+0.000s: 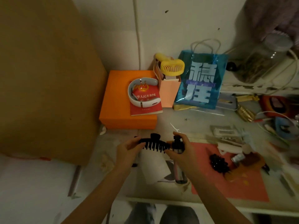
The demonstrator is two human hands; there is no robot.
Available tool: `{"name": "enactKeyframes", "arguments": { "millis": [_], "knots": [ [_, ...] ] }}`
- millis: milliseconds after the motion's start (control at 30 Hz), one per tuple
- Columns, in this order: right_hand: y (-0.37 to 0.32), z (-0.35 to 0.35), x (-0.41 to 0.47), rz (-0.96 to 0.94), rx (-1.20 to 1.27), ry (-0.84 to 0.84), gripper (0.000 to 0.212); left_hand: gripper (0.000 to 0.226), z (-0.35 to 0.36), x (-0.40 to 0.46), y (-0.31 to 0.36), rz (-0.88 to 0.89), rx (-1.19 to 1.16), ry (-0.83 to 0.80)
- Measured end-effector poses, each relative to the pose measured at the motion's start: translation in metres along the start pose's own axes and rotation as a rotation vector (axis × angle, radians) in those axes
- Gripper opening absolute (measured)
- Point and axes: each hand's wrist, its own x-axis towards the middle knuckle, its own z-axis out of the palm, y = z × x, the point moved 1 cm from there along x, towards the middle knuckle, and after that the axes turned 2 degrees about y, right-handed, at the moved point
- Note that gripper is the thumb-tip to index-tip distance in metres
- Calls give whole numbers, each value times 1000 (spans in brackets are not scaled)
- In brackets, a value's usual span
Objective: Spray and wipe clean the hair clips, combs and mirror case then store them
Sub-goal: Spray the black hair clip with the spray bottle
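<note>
Head view shows a black toothed hair clip [153, 143] held above the table [161, 194], teeth pointing down. Left hand [127, 151] pinches its left end; right hand [182, 150] grips a spray bottle [178, 156] just beside its right end. Another dark clip [218, 163] lies right on a pink mat [242, 189]; an orange box [118, 97] sits far left.

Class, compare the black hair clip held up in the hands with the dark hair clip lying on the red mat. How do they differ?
The held black claw clip is long, with a row of straight teeth pointing down; the dark clip on the red mat is shorter and looks bumpy and glossy. The first is lifted off the desk, gripped by the left hand, with the right hand holding a spray bottle at its other end; the second lies untouched. Both are dark hair clips.
</note>
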Motion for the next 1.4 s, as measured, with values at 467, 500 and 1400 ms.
{"name": "enactKeyframes", "arguments": {
  "millis": [467,500,1400],
  "knots": [
    [56,32,51,144,27,269,56,32,28,100,-31,137,300,-208],
    [59,33,55,148,28,277,57,32,28,104,-36,151,341,-214],
    [90,40,81,161,17,201,65,37,20,126,-64,288,518,-309]
  ]
}}
